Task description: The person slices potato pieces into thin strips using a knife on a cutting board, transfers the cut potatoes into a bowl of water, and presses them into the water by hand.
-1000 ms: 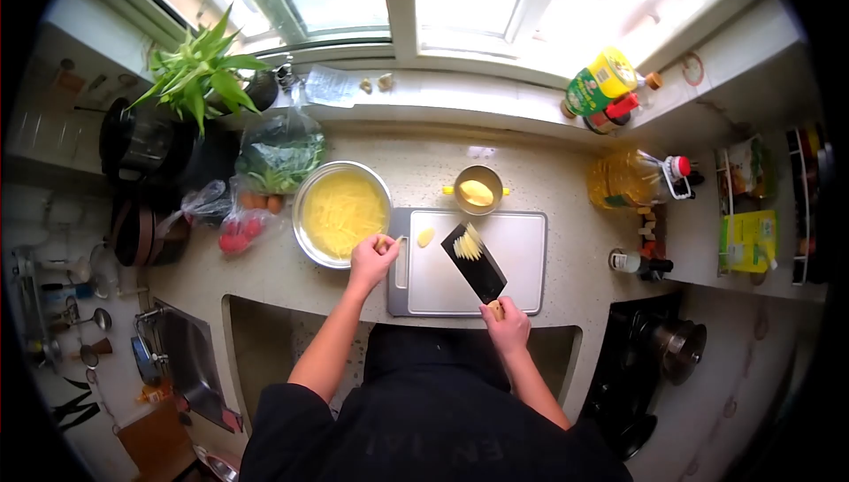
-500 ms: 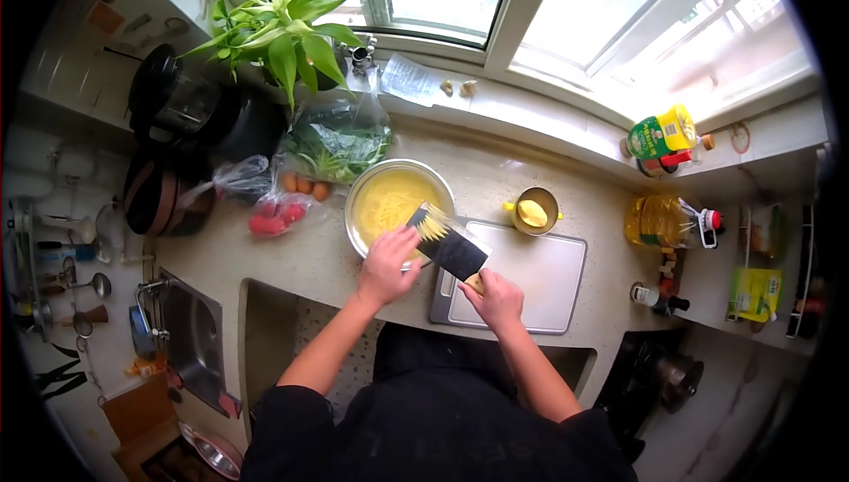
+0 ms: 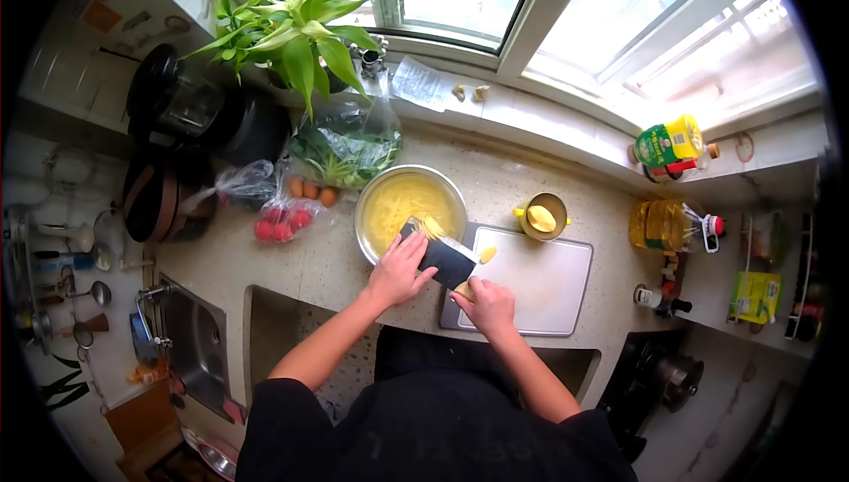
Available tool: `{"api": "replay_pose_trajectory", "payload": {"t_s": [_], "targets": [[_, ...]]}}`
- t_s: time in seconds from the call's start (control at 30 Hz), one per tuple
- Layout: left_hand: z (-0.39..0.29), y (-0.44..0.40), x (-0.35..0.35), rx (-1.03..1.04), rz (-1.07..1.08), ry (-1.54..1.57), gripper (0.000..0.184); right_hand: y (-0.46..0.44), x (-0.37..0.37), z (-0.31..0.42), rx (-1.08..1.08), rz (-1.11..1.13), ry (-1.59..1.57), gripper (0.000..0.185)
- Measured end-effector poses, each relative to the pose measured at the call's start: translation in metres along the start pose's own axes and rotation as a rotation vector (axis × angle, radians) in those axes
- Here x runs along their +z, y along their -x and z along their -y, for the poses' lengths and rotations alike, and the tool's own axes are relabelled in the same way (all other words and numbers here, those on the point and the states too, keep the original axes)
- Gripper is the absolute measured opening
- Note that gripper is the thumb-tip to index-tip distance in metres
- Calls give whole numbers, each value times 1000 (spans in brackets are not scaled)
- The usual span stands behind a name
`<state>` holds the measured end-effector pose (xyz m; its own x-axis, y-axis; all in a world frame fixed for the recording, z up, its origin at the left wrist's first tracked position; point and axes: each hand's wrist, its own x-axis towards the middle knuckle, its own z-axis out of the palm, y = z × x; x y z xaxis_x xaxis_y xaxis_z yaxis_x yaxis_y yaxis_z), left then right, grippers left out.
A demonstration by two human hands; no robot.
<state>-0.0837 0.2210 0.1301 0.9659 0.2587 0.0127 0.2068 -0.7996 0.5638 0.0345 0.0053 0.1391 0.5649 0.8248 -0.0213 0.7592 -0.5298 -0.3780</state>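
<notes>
My right hand [image 3: 488, 303] grips the handle of a cleaver [image 3: 451, 263], its dark blade tilted over the near right rim of a metal bowl [image 3: 461, 208]. Against the blade's left side lies my left hand [image 3: 398, 273], fingers stretched out and thumb apart. A small bunch of pale yellow potato strips [image 3: 430, 226] sits at the blade's far edge. More strips lie in yellowish liquid inside the bowl. Under and right of the cleaver is a cutting board [image 3: 539, 296], with one potato piece [image 3: 487, 255] by the blade.
A metal cup [image 3: 561, 231] with yellow handles holds peeled potato pieces. Left of the bowl are bagged greens [image 3: 347, 150], eggs [image 3: 311, 190] and a bag of red items [image 3: 285, 220]. An oil jug [image 3: 659, 225] stands right, a sink [image 3: 199, 340] left.
Fewer strips remain on the blade; some have gone toward the bowl. My left hand has moved along the blade. A potato piece now shows on the board, and the view has shifted slightly.
</notes>
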Motion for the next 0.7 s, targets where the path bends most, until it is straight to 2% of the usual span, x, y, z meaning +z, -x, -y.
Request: {"api": "replay_pose_trajectory", "payload": {"t_s": [0.17, 0.27, 0.37, 0.4, 0.5, 0.7], "targets": [[6, -20, 6, -28, -6, 36, 63, 1, 1, 9, -33, 54, 44, 46], [13, -29, 2, -121, -144, 235, 58, 2, 3, 10, -62, 61, 53, 46], [20, -27, -14, -216, -276, 257, 53, 3, 4, 10, -65, 57, 55, 46], [17, -23, -19, -187, -300, 219, 48, 3, 3, 9, -64, 58, 54, 46], [3, -2, -24, -88, -158, 134, 46, 4, 2, 5, -60, 47, 42, 48], [-17, 23, 4, 21, -86, 78, 44, 0, -3, 4, -61, 40, 25, 48]]}}
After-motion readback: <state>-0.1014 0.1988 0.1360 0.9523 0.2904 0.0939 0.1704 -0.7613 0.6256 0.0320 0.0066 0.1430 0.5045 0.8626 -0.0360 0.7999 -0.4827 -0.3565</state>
